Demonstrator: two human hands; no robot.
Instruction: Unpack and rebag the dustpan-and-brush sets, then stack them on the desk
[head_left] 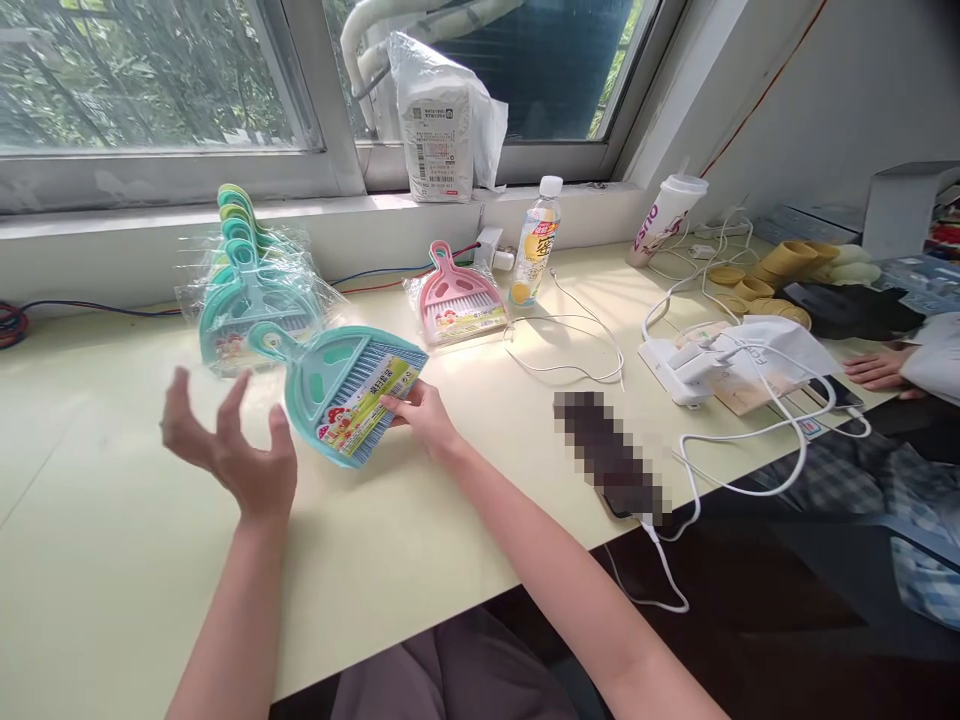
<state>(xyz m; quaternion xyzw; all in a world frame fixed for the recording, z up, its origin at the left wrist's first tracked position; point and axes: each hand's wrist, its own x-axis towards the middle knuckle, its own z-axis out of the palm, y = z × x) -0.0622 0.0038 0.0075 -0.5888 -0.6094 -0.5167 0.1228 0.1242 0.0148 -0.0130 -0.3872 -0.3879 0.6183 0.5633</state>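
Observation:
A mint-green dustpan and brush set (322, 385) with a printed yellow label is tilted above the table, its handle pointing up and left. My right hand (426, 415) grips it by the lower right corner, thumb on the label side. To the left of the set, my left hand (236, 445) is raised with fingers spread and curved, holding nothing. Behind it leans a row of several green dustpan sets (255, 285) in clear plastic wrappers. A stack of pink dustpan sets (459, 295), also wrapped, rests by the wall.
A drink bottle (535, 245) and a lidded cup (664, 222) stand near the sill. A phone (607, 455), a power strip (675, 372) and loose white cables occupy the right side. Another person's hand (877, 368) lies on the table at far right.

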